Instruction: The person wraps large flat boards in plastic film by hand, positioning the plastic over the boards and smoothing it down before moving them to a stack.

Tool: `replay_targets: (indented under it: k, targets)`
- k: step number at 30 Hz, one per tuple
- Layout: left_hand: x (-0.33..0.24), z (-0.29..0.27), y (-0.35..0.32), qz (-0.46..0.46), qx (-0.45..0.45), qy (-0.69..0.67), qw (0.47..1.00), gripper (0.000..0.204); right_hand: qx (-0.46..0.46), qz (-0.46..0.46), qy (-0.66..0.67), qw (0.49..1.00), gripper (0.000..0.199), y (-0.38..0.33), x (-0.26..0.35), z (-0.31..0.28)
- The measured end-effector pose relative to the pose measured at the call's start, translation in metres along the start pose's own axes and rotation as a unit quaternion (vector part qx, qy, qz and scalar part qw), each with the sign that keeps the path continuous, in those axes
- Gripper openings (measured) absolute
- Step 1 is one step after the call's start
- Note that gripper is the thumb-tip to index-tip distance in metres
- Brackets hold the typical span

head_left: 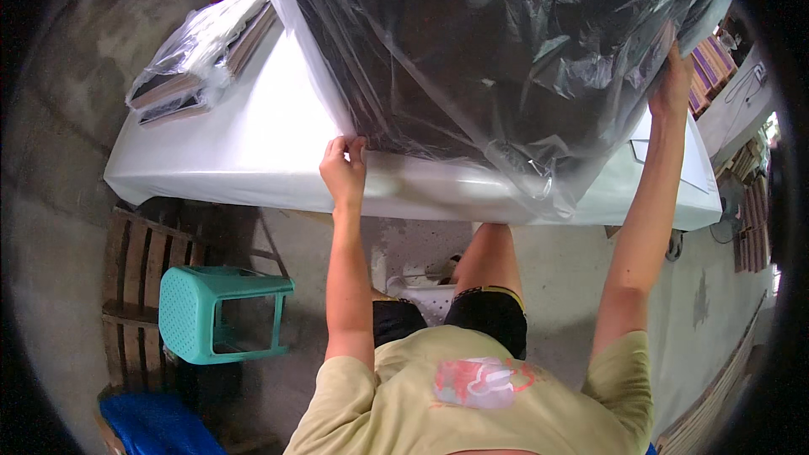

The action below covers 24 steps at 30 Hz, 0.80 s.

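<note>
A large dark flat panel, covered by a clear plastic bag (pixel 522 59), stands over the white-covered table (pixel 244 143) in front of me. With its fingers pinched, my left hand (pixel 344 167) grips the bag's lower left edge near the table's front. My right hand (pixel 670 84) is raised at the bag's right side, its fingers partly hidden behind the plastic; the thumb side lies along the edge. A loose fold of plastic hangs over the table's front edge, right of the middle.
Plastic-wrapped flat boards (pixel 181 84) lie at the table's left. A green stool (pixel 190 316) stands on the floor by a wooden pallet (pixel 139 286), with a blue bundle (pixel 160 425) below. Flat white sheets (pixel 674 156) rest at the table's right; stacked boards (pixel 712 67) are beyond.
</note>
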<state>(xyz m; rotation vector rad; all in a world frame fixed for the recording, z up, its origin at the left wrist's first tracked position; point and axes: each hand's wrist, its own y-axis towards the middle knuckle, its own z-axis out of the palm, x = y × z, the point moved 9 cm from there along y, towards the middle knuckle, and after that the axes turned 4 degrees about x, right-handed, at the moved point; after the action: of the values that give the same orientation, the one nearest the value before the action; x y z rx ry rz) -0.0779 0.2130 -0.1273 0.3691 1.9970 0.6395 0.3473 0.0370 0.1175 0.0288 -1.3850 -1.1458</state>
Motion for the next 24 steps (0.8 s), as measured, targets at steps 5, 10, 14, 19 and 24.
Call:
replay_targets:
  k: [5,10,14,19,24]
  targets:
    - [-0.011,0.001,0.013,0.044,0.052,0.125,0.990,0.005,-0.007,-0.005,-0.014,1.000,0.051,0.017,-0.002,-0.027]
    - [-0.005,-0.040,0.005,-0.100,-0.078,-0.046,0.991,0.014,-0.013,-0.006,-0.013,1.000,0.049,0.014,-0.001,-0.021]
    - [-0.044,-0.005,-0.021,-0.005,0.037,0.084,0.996,0.054,-0.011,-0.003,-0.006,1.000,0.050,0.011,0.000,-0.015]
    - [-0.049,0.011,-0.013,0.002,-0.004,0.134,0.991,0.061,-0.002,-0.031,-0.027,0.999,0.053,0.013,-0.006,-0.020]
    - [0.007,0.026,0.001,0.036,0.038,-0.013,0.999,0.023,-0.019,0.005,-0.062,0.998,0.056,0.005,0.000,-0.019]
